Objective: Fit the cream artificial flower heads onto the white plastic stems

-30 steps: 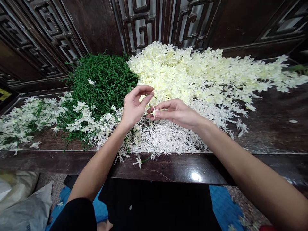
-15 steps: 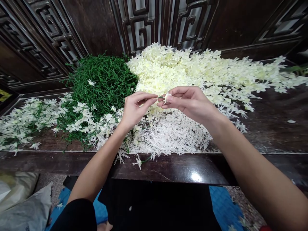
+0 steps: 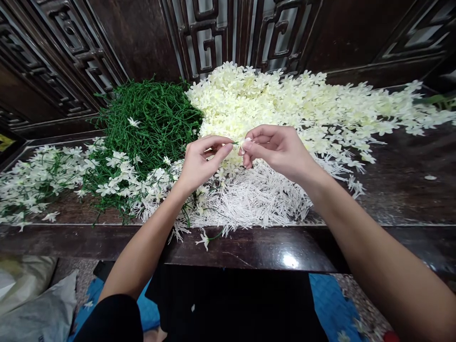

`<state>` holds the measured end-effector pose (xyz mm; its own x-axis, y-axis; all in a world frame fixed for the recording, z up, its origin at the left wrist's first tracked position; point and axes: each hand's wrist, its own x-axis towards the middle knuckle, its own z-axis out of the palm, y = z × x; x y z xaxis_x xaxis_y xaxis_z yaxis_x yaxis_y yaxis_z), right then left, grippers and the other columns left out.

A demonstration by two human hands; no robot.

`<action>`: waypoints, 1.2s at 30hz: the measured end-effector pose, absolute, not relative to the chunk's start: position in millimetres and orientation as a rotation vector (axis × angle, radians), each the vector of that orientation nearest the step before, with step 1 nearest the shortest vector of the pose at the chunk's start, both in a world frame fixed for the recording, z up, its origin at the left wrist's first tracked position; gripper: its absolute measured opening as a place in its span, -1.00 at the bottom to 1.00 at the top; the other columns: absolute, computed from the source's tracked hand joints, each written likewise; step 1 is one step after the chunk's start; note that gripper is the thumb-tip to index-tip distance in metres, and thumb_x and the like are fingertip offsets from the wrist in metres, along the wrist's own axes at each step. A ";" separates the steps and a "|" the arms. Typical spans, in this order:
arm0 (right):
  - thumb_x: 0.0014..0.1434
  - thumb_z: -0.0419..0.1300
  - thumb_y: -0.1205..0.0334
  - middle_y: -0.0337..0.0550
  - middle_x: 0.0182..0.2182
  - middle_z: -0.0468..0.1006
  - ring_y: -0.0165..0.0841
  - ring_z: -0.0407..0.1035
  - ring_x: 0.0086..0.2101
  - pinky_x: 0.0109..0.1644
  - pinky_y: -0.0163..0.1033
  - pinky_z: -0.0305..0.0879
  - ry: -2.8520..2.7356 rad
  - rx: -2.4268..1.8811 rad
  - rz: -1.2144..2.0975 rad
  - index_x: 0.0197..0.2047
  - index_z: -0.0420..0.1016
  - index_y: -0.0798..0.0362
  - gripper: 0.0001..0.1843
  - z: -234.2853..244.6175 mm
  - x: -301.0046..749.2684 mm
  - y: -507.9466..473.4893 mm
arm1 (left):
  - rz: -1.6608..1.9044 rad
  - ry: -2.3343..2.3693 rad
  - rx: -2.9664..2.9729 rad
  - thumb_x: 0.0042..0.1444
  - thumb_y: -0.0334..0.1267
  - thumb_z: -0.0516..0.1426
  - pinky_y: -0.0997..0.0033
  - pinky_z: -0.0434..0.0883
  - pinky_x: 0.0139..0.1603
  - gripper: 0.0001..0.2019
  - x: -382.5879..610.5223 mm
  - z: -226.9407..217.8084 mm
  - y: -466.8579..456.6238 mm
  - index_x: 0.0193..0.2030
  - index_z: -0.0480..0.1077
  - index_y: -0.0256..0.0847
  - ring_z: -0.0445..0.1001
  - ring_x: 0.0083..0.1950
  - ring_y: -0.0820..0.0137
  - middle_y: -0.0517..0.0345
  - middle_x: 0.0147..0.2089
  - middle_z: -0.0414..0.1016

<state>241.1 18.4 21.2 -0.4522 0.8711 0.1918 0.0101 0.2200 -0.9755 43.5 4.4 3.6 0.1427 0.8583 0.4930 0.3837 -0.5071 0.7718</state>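
Observation:
Above the heaps my two hands meet, fingertips a short gap apart. My left hand (image 3: 206,156) pinches a thin green stem (image 3: 235,143) between thumb and forefinger. My right hand (image 3: 276,146) is closed on a small white artificial flower (image 3: 246,144) at the stem's right end, its petals partly hidden by the fingers. Behind my hands lies a big pile of cream-white flower heads (image 3: 256,99). A tangle of green plastic stems (image 3: 149,121) stands left of it. Below my hands spreads a heap of thin white stamen-like pieces (image 3: 256,199).
Stemmed white flowers (image 3: 46,175) lie along the left of the dark wooden bench (image 3: 409,190). One flower (image 3: 204,241) hangs at its front edge. Carved wooden panels (image 3: 210,38) rise behind. Pale sacks (image 3: 39,299) and blue material (image 3: 335,304) are below.
My right hand's fingers have curled in more around the white flower, covering more of its petals. My left hand has hardly moved.

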 end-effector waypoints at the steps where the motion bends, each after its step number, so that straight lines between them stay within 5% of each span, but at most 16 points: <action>1: 0.11 0.41 0.13 -0.18 -0.48 0.58 -0.33 0.50 -0.46 -0.28 -0.10 0.55 -1.684 -0.829 1.330 -0.33 0.49 0.00 -0.80 21.3 241.3 18.4 | 1.342 1.189 1.959 0.14 -0.28 0.23 0.46 0.47 -0.30 -0.90 43.7 3.7 4.5 -0.24 0.60 -0.19 0.51 -0.30 0.45 0.09 -0.25 0.64; 9: 0.15 0.38 0.14 -0.18 -0.49 0.57 -0.32 0.50 -0.46 -0.28 -0.09 0.54 -1.763 -0.834 1.257 -0.31 0.49 0.02 -0.81 15.9 237.8 18.3 | 1.316 1.167 2.093 0.17 -0.28 0.21 0.47 0.42 -0.32 -0.89 44.8 1.6 6.1 -0.29 0.59 -0.19 0.51 -0.31 0.46 0.11 -0.28 0.65; 18: 0.24 0.24 0.24 -0.12 -0.26 0.62 -0.23 0.51 -0.19 -0.03 0.04 0.50 -1.872 -0.861 0.842 -0.25 0.55 0.00 -0.94 7.3 232.9 15.1 | 1.209 1.188 2.036 0.22 -0.27 0.16 0.43 0.48 -0.24 -0.86 44.2 0.9 3.7 -0.29 0.57 -0.18 0.58 -0.29 0.44 0.14 -0.33 0.65; 36: 0.24 0.17 0.31 -0.15 -0.35 0.60 -0.24 0.48 -0.31 -0.23 -0.03 0.48 -1.960 -0.804 0.678 -0.27 0.52 -0.05 -0.90 -0.5 229.2 16.3 | 1.063 1.102 1.836 0.23 -0.25 0.15 0.48 0.42 -0.41 -0.85 45.3 2.8 4.3 -0.32 0.51 -0.20 0.50 -0.43 0.49 0.12 -0.42 0.61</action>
<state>229.2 16.3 -0.5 -0.3980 0.7544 0.5221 0.2703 0.6402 -0.7190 45.3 4.3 2.8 0.2898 0.9162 0.2769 0.3097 -0.3635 0.8786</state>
